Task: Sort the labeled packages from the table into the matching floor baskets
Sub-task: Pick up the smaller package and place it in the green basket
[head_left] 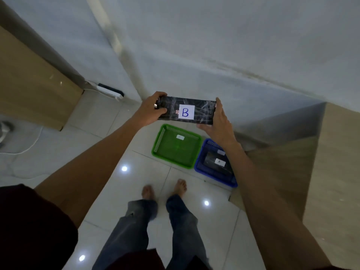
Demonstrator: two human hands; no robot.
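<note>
The left hand (153, 109) is curling its fingers over one short end of the B pack (186, 112), thumb under, while the right hand (216, 121) is pressing flat against the other end with fingers straight and thumb beneath; together they are clamping the pack level in the air, above and just behind the green basket (161, 151); the pack is looking long, flat and rigid, a dark box under glossy wrap and tape, so it is probably light but slick, and the end-to-end squeeze is depending on steady inward pressure; gripping the long edges, or sliding fingers underneath, would likely be surer; the white label with a blue B is facing up, clear of both hands; below, the green basket is holding no pack, only a small white tag whose letter is too blurred to read; the blue basket (202, 169), touching it on the right, is carrying an A pack (216, 162) lying flat inside, partly hidden by the right forearm; by elimination the green one is seemingly the target.
</note>
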